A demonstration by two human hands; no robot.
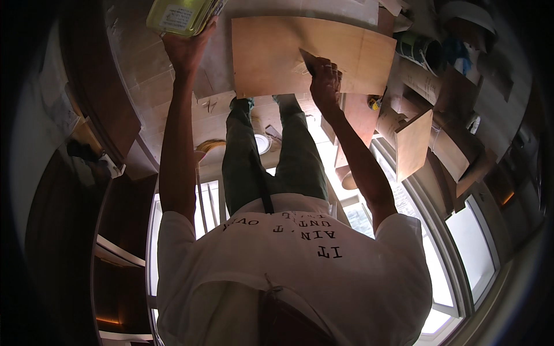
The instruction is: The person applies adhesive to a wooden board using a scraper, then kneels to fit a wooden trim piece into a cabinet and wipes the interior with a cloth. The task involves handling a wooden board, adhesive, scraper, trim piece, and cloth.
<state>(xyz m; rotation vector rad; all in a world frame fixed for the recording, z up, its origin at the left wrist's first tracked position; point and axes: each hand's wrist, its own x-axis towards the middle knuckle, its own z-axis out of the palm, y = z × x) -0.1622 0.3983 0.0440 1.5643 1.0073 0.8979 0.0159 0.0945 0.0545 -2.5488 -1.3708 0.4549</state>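
Note:
My left hand (189, 51) is raised at the upper left. Its fingers grip a clear, yellow-green tinted container (183, 16) with a white label, partly cut off by the picture's top edge. A rectangular light-wood board (265, 55) lies in front of my legs. Over its middle, my right hand (326, 83) is closed round a dark, flat-bladed scraper (307, 57). The blade points up and left, and its tip appears to be on or just above the board. Pale marks show on the wood beside my fingers.
A dark bucket (419, 52) lies to the right of the board. Wood panels (413, 145) and offcuts crowd the right side. Near my feet are a round white lid-like thing (262, 143) and a broom (211, 145). Dark shelving (118, 216) stands at the left.

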